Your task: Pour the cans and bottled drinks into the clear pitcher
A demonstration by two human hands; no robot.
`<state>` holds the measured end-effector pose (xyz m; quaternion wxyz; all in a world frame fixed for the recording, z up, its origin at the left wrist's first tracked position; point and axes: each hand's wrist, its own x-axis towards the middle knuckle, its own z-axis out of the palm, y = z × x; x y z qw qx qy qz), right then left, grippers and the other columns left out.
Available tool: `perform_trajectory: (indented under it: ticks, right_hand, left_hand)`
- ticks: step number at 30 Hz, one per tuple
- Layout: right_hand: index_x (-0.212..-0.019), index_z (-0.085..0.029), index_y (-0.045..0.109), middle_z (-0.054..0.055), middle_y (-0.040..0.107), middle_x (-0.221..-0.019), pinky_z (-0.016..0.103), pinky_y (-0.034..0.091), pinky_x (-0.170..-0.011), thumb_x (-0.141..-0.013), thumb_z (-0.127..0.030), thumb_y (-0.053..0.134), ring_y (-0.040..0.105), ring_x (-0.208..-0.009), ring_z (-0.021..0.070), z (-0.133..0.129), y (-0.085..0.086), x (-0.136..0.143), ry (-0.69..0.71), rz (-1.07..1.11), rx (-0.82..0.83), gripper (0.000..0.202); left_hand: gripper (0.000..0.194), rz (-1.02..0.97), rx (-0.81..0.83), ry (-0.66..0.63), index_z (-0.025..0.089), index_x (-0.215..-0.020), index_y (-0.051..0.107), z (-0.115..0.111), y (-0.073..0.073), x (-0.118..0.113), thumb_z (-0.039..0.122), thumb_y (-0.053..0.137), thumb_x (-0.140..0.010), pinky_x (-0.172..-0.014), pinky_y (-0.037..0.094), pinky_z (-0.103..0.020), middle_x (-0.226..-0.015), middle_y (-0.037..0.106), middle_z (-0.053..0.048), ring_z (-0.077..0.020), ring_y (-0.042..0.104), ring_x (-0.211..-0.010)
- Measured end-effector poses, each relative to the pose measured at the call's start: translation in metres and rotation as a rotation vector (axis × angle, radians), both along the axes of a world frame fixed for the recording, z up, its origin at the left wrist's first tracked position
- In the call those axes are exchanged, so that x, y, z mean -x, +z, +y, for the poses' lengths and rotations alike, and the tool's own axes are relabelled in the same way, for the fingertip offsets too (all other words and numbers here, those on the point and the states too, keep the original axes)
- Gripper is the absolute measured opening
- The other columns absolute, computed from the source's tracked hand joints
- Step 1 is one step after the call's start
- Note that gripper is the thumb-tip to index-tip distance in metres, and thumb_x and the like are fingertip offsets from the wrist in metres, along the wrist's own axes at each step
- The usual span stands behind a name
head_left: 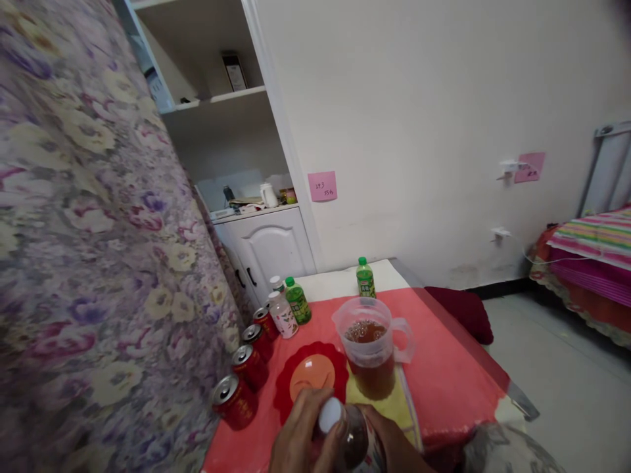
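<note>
Low in the view I hold a clear plastic bottle (357, 437) with dark liquid inside and a printed label. My left hand (298, 433) is closed, with thumb and fingers around its white cap (330, 415). Around the bottle's body wraps my right hand (392, 440). Just beyond stands a translucent pitcher (374, 378) of foamy reddish-brown liquid, on a yellow cloth (409, 414). A red scalloped mat (283, 387) with an orange lid-like disc (310, 374) lies behind my left hand. Whether the cap is loose I cannot tell.
Several red cans (236, 407) line the left of the red-covered table (444, 368). Behind them stand a white-capped bottle (283, 318) and a green bottle (298, 303). Another green bottle (365, 279) is at the back. A floral curtain (98, 263) hangs close on the left.
</note>
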<state>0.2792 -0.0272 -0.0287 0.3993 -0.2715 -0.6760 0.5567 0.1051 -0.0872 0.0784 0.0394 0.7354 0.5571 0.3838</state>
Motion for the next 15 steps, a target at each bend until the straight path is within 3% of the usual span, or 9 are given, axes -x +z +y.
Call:
perform_trajectory:
  ticks: [4, 9, 15]
  right_hand:
    - [-0.116, -0.019, 0.066, 0.010, 0.075, -0.105, 0.043, 0.051, -0.095, -0.074, -0.059, 0.072, 0.068, -0.101, 0.0297, -0.004, 0.014, -0.004, 0.038, 0.036, 0.056, 0.058]
    - [-0.121, -0.019, 0.066, 0.013, 0.074, -0.109, 0.049, 0.050, -0.097, -0.054, -0.053, 0.087, 0.066, -0.102, 0.0340, -0.007, 0.020, -0.006, 0.055, 0.066, 0.078, 0.078]
    - [-0.119, -0.017, 0.065, 0.012, 0.075, -0.109, 0.046, 0.049, -0.098, -0.066, -0.052, 0.081, 0.067, -0.104, 0.0313, -0.008, 0.022, -0.006, 0.050, 0.019, 0.072, 0.066]
  left_hand:
    - [0.036, 0.011, -0.019, 0.002, 0.027, -0.119, 0.073, -0.001, -0.002, 0.001, 0.042, 0.068, -0.088, -0.091, 0.061, -0.032, -0.121, 0.077, -0.010, -0.0249, 0.073, -0.111]
    - [0.033, -0.038, 0.006, -0.070, 0.029, -0.121, 0.072, -0.004, 0.003, 0.003, 0.039, 0.064, -0.090, -0.094, 0.059, -0.031, -0.122, 0.077, -0.008, -0.0230, 0.071, -0.113]
    - [0.030, -0.050, 0.107, -0.016, 0.026, -0.115, 0.072, 0.000, 0.004, -0.001, 0.041, 0.065, -0.091, -0.092, 0.060, -0.032, -0.114, 0.076, -0.009, -0.0226, 0.071, -0.110]
